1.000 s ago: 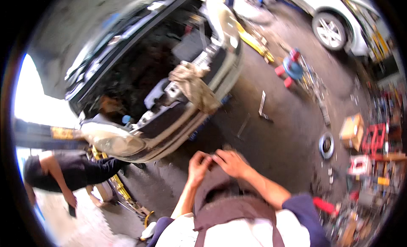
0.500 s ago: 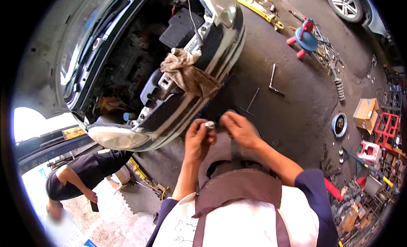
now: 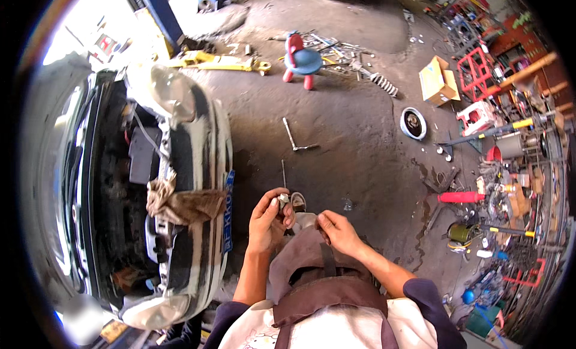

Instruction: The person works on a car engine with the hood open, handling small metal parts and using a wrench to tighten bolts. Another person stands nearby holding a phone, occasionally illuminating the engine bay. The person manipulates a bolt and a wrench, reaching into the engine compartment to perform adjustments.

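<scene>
A small metal part [image 3: 283, 199] is held just below the centre of the frame, pinched between the thumb and fingers of the left hand [image 3: 267, 222], which is raised with the fingertips turned up. The two hands are apart: the right hand [image 3: 339, 232] is curled loosely to the right of it, over the brown apron [image 3: 329, 296], and whether anything is hidden inside its fingers cannot be told. The part is pale and dully shiny, and much of it is covered by the fingers, so its full shape cannot be made out. By its look it is judged to be solid metal, stiff and not easily broken, light enough to be carried in a fingertip grip though dense for its size. Should any grease be on it, its smooth faces could slip, and a small piece like this would be easily lost if dropped on the dark, stained floor [image 3: 360, 169]. A hold on its outer sides, with the thumb opposed to two fingers, seems best, leaving its ends free. An L-shaped tool [image 3: 291, 136] is lying on the floor above the hands, well apart from them, while the car [image 3: 207, 139], with a brown rag [image 3: 189, 205] draped over its front edge, is seen at the left.
</scene>
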### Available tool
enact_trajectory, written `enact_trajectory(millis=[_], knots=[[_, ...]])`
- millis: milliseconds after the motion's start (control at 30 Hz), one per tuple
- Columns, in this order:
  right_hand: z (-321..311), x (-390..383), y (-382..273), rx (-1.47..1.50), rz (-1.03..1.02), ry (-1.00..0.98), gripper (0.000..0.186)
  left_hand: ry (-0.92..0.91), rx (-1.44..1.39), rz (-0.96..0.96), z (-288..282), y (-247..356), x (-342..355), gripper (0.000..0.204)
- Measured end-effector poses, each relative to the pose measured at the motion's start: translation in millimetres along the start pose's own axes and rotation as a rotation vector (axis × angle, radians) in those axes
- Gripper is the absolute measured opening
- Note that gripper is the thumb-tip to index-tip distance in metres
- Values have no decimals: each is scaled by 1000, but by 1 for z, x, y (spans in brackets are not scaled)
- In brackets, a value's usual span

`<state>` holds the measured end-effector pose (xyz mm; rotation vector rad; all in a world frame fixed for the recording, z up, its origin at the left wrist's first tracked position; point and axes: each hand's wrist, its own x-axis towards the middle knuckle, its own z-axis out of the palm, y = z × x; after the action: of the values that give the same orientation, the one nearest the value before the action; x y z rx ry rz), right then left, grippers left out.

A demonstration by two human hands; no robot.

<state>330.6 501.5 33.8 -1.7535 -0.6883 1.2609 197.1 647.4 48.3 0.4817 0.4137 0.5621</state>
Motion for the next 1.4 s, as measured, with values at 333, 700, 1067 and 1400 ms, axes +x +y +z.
enact_trajectory(millis=[333, 700, 1067, 1400], knots=[[-138, -4, -53, 267, -463, 531, 12, -309, 71, -194, 127, -75, 114, 27], [-311, 21, -77, 243, -768, 698, 15, -525, -53, -409, 260, -167, 250, 27], [-418, 142, -116, 300, -604, 763, 12, -423, -106, -554, 297, -178, 413, 26], [-543, 313, -180, 25, -440, 991, 11, -521, -204, -693, 335, -150, 637, 19]])
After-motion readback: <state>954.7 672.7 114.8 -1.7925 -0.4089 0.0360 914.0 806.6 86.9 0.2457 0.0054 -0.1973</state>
